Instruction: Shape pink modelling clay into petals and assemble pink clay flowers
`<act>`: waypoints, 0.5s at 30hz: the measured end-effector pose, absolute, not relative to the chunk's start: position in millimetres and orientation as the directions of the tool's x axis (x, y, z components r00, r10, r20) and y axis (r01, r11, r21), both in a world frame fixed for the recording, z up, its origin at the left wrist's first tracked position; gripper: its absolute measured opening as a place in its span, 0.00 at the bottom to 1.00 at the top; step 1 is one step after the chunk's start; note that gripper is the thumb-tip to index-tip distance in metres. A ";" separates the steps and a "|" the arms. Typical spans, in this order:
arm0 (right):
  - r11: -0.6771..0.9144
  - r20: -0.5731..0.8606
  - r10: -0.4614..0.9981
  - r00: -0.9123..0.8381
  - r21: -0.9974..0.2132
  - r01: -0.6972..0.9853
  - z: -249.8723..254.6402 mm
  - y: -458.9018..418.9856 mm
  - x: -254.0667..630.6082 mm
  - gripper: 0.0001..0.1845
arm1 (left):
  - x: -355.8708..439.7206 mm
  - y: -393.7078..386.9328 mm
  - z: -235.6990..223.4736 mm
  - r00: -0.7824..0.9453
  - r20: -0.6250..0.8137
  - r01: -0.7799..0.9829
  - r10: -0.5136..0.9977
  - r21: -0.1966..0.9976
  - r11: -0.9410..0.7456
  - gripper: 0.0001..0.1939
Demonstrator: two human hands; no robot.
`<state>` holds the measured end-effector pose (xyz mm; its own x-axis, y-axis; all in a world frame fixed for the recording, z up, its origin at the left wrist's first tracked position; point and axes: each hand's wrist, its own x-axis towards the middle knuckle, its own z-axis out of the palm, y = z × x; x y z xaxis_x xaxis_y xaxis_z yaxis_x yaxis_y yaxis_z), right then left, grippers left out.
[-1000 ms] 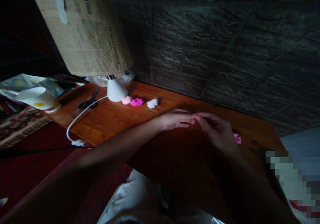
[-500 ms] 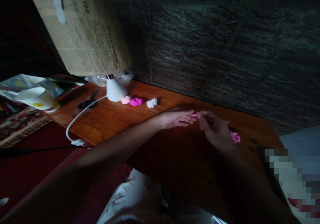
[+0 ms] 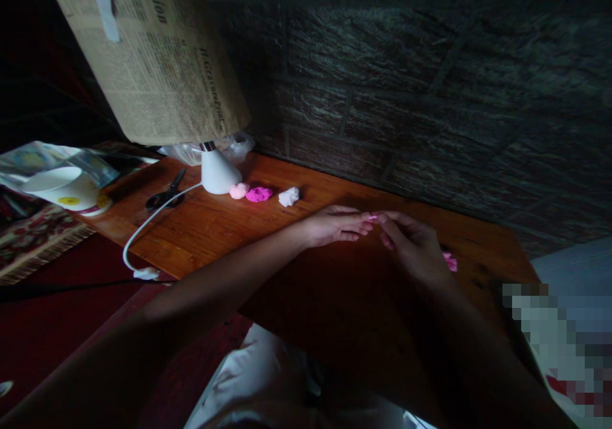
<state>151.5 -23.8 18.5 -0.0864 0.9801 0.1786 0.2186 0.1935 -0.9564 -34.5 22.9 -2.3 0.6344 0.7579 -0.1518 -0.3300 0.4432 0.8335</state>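
Note:
My left hand (image 3: 337, 226) reaches over the table with its fingers stretched out, palm partly turned up. A small pink piece of what looks like modelling clay (image 3: 373, 217) lies at its fingertips. My right hand (image 3: 414, 244) pinches that piece between thumb and forefinger, close against the left fingertips. Partly behind the right hand, a pink ruffled clay shape (image 3: 450, 261) rests on the table. Farther back sit a pale pink clay lump (image 3: 240, 190), a bright magenta lump (image 3: 259, 194) and a white lump (image 3: 289, 196).
The wooden table (image 3: 201, 244) stands against a dark brick wall (image 3: 406, 97). A lamp with a newsprint shade (image 3: 167, 65) rises at the back left, its white cord (image 3: 138, 234) hanging over the edge. Black scissors (image 3: 165, 196) and a paper cup (image 3: 67, 190) are on the left.
Both hands stay almost in place. The right fingers have shifted slightly on the pink piece, and the right hand now covers more of the ruffled shape. The view has moved a little.

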 end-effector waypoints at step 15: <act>0.141 0.132 0.989 -0.062 -0.975 0.169 21.4 -25.0 147.5 0.20 | -29.8 23.9 -4.8 0.597 -0.059 -0.349 0.800 0.879 0.326 0.25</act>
